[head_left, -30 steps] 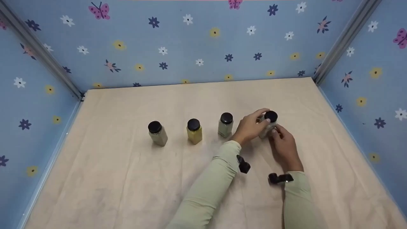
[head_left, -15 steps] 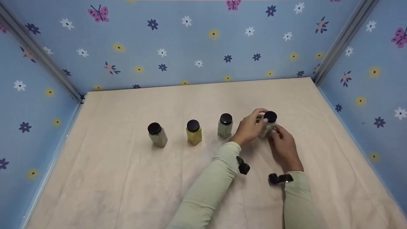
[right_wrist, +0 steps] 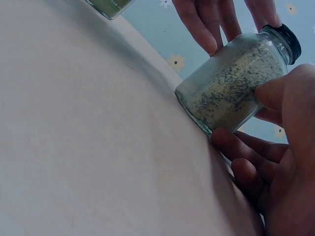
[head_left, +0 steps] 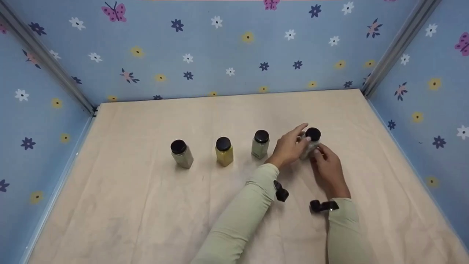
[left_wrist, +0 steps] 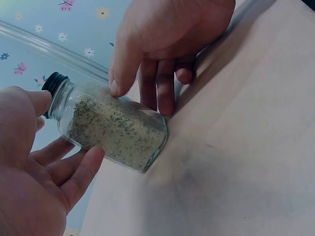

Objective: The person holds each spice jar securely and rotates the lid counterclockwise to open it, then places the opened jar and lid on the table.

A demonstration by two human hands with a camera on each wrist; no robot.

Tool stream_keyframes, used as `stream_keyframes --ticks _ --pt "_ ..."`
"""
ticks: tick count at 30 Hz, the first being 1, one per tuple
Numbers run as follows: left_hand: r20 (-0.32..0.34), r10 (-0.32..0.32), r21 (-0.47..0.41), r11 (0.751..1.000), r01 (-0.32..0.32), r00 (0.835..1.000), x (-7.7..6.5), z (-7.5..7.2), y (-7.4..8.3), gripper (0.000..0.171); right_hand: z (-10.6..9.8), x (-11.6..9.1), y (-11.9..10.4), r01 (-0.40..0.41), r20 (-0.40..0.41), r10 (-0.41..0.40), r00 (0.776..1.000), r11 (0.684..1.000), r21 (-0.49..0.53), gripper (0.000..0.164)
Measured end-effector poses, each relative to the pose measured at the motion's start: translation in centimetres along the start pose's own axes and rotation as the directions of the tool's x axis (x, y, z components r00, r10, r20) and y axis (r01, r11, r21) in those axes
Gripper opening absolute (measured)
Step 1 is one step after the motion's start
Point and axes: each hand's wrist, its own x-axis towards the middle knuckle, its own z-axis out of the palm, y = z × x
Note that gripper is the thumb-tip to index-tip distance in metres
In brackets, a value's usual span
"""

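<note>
At the right end of a spaced row stands a clear glass spice jar [head_left: 309,146] with a black lid and pale, herb-flecked contents [left_wrist: 118,128]. My left hand [head_left: 289,146] holds it from the left, thumb at the lid and the lower fingers along the glass; its index finger is stretched out past the lid. My right hand [head_left: 329,165] grips the lower body between thumb and fingers [right_wrist: 234,142]. The jar's base appears to meet the cloth. Left of it stand a green-filled jar [head_left: 260,146], a yellow-filled jar [head_left: 224,154] and a grey-green jar [head_left: 183,156], all black-lidded.
A beige cloth [head_left: 165,216] covers the table. Blue patterned walls [head_left: 234,47] close off the back and sides. The base of a neighbouring jar [right_wrist: 110,6] shows at the top of the right wrist view.
My left index finger has straightened and lifted away from the lid's edge. The right hand and the jars stay in place; the head view shifts slightly.
</note>
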Motion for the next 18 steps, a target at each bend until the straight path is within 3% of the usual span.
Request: stream_keyframes --ticks 12,18 --pt "-0.003 -0.045 -0.003 0.999 0.045 0.999 0.31 0.25 0.18 0.054 -0.24 0.11 -0.03 0.007 -0.005 -0.007 1.0 1.0 0.009 0.048" --pt "-0.019 -0.04 0.054 0.998 0.041 0.999 0.24 0.31 0.18 0.055 -0.03 0.16 -0.03 -0.008 0.006 0.008 1.0 1.0 0.02 0.048"
